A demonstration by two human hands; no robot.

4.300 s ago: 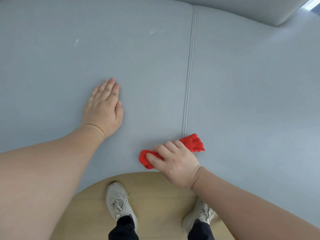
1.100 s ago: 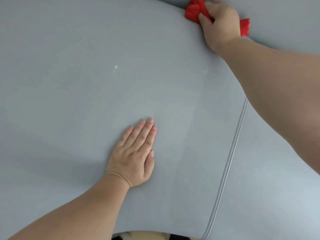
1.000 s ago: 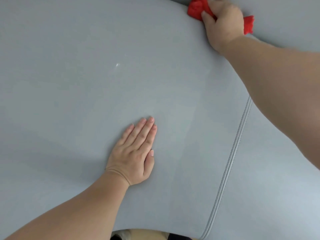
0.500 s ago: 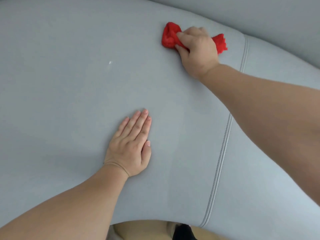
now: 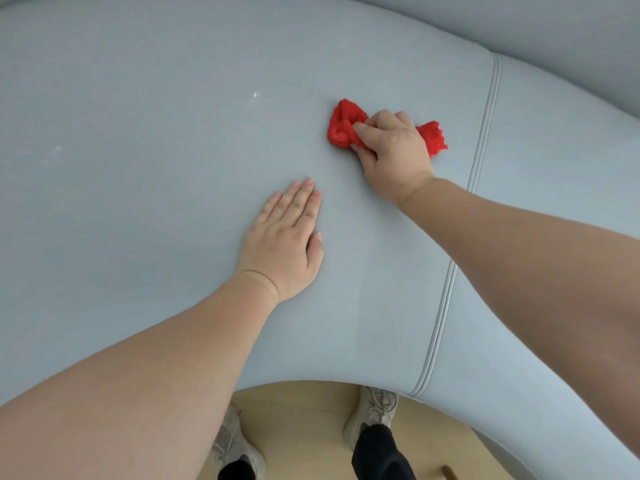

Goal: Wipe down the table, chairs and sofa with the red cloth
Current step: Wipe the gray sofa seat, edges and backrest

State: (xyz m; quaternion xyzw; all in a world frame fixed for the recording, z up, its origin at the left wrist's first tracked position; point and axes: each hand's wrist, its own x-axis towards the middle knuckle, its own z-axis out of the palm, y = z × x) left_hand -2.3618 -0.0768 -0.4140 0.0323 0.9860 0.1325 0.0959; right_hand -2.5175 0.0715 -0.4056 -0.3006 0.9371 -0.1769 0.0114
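The grey-blue sofa [image 5: 138,168] fills most of the view, its seat cushion under both hands. My right hand [image 5: 391,150] grips the bunched red cloth [image 5: 343,126] and presses it onto the cushion, just left of the piped seam [image 5: 481,140]. Red cloth ends stick out on both sides of the fist. My left hand [image 5: 284,244] lies flat on the cushion with straight fingers, a little below and left of the cloth.
The sofa backrest [image 5: 519,26] rises along the top right. A few pale specks [image 5: 255,95] mark the cushion to the upper left. Below the seat's front edge lies the light wooden floor [image 5: 304,427] with my two grey shoes [image 5: 372,410].
My right hand has drawn the red cloth from the back of the seat toward me across the cushion. The left hand has stayed flat in place. The view has tilted down, showing the floor.
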